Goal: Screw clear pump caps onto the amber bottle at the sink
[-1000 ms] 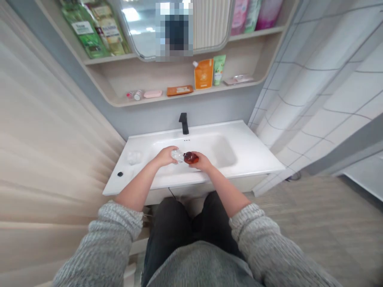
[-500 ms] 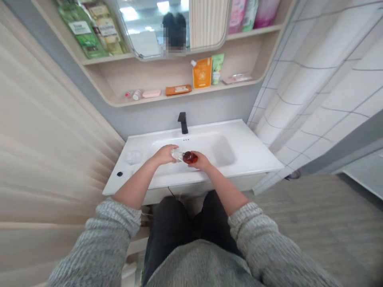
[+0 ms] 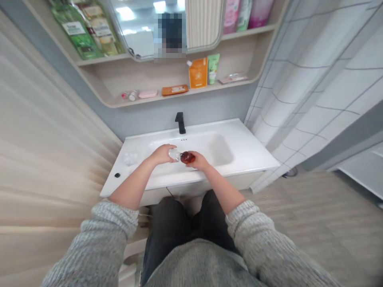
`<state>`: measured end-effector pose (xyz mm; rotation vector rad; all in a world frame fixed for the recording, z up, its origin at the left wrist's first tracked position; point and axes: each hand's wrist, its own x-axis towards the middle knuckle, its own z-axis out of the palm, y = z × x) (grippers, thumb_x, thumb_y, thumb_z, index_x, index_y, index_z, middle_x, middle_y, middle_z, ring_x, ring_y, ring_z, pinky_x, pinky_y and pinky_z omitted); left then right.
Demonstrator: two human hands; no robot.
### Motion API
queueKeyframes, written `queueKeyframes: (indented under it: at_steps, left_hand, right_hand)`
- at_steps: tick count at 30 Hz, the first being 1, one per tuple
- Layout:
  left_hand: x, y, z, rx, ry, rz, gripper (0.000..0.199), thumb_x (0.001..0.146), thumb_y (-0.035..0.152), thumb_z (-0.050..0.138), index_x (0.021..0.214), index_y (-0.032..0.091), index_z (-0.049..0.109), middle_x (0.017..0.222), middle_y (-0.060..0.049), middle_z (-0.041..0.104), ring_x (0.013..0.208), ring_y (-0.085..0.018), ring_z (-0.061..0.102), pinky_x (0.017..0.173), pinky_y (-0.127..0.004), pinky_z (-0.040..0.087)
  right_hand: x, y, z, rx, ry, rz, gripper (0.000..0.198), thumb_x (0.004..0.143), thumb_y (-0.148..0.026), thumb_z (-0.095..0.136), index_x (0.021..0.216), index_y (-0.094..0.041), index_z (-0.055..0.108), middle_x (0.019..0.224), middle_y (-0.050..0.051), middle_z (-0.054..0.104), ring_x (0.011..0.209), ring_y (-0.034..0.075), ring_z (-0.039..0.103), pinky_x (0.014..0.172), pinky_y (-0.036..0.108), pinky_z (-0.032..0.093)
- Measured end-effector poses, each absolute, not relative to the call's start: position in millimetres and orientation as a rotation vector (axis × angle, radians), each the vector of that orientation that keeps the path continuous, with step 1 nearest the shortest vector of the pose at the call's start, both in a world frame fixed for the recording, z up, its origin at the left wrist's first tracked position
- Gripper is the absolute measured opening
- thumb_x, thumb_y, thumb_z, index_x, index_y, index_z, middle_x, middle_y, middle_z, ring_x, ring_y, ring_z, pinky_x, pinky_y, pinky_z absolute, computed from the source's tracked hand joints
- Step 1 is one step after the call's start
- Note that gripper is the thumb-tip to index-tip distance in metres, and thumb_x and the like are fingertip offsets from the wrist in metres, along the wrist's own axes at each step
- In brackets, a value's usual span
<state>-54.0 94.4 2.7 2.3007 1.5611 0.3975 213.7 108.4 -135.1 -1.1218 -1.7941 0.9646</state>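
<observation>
Over the white sink basin, my left hand is closed around a small clear container, perhaps a little bottle or cup. My right hand grips an amber bottle, tilted on its side with its neck toward the clear container. The two mouths meet or nearly touch; at this size I cannot tell whether liquid passes between them. Behind both hands stands a black faucet. On the counter left of my forearm are several small clear items and a black round cap.
A wall shelf above the sink holds a pink soap bar, an orange packet, an orange pouch and a green tube. A mirror hangs above. A beige curtain borders the left side, a tiled wall the right.
The view has shifted slightly, so everything sits a little further left. Both hands keep their hold on the clear container and amber bottle, with hardly any change between them.
</observation>
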Motion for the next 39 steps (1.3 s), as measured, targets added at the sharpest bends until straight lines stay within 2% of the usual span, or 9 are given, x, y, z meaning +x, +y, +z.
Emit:
queueKeyframes:
  at_steps: [17, 28, 33, 39]
  left_hand:
    - [-48, 91, 16, 2.387, 1.580, 0.301, 0.088, 0.065, 0.037, 0.096, 0.150, 0.021, 0.076, 0.148, -0.012, 0.077, 0.136, -0.037, 0.072, 0.124, -0.043, 0.053]
    - [-49, 92, 16, 2.415, 1.576, 0.263, 0.089, 0.067, 0.036, 0.096, 0.152, 0.019, 0.076, 0.151, -0.013, 0.076, 0.139, -0.038, 0.071, 0.125, -0.044, 0.052]
    - [-49, 92, 17, 2.440, 1.576, 0.237, 0.089, 0.069, 0.040, 0.095, 0.153, 0.020, 0.074, 0.150, -0.013, 0.076, 0.138, -0.038, 0.071, 0.124, -0.043, 0.053]
    - [-48, 91, 20, 2.434, 1.575, 0.241, 0.090, 0.067, 0.040, 0.095, 0.152, 0.019, 0.075, 0.149, -0.014, 0.076, 0.138, -0.038, 0.071, 0.124, -0.043, 0.052]
  right_hand:
    - [213, 108, -134, -1.139, -1.800, 0.939, 0.081, 0.059, -0.025, 0.103, 0.137, -0.027, 0.080, 0.132, 0.007, 0.083, 0.120, 0.033, 0.079, 0.115, 0.051, 0.060]
    - [213, 105, -129, -1.153, -1.802, 0.969, 0.085, 0.059, -0.024, 0.104, 0.140, -0.021, 0.079, 0.134, 0.011, 0.083, 0.122, 0.034, 0.078, 0.116, 0.051, 0.058]
    - [213, 106, -130, -1.134, -1.795, 0.977, 0.082, 0.059, -0.025, 0.103, 0.137, -0.026, 0.080, 0.132, 0.007, 0.084, 0.120, 0.033, 0.079, 0.114, 0.050, 0.060]
    - [213, 107, -132, -1.142, -1.796, 0.962, 0.084, 0.058, -0.026, 0.104, 0.138, -0.025, 0.080, 0.132, 0.008, 0.084, 0.121, 0.034, 0.079, 0.114, 0.051, 0.060]
